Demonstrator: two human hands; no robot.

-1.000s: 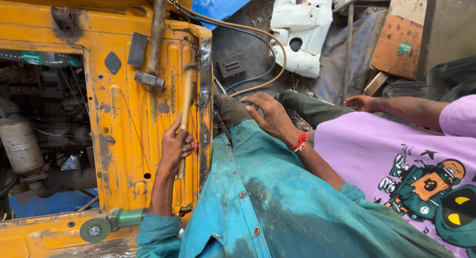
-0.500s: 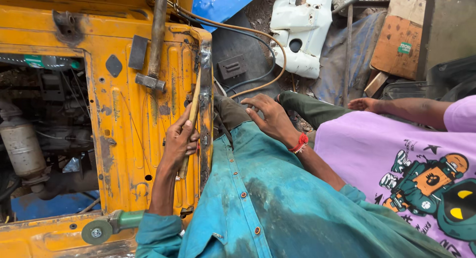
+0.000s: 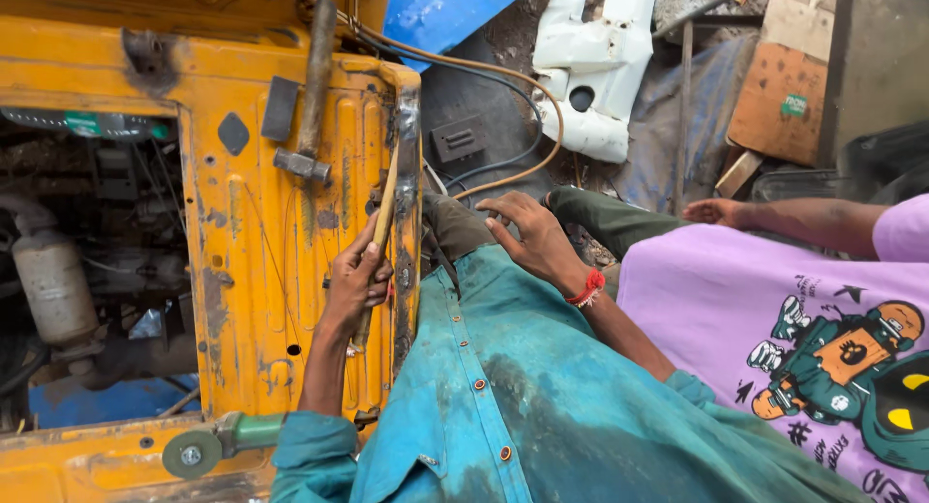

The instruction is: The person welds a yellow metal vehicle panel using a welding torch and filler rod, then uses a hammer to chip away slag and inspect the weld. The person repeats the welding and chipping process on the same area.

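My left hand is shut on a thin wooden stick and holds it upright against the right edge of a worn yellow metal panel. My right hand, with a red thread at the wrist, rests with its fingers spread on my dark trouser knee, just above my teal shirt. It holds nothing. A hammer with a wooden handle lies on the panel above my left hand.
A green angle grinder lies at the panel's lower edge. Left of the panel is an open engine bay with a grey cylinder. A person in a purple shirt sits at my right, one hand out. White plastic parts and cables lie beyond.
My left hand has shifted slightly right with the stick, whose top now leans toward the panel's edge. My right hand has stayed where it was.
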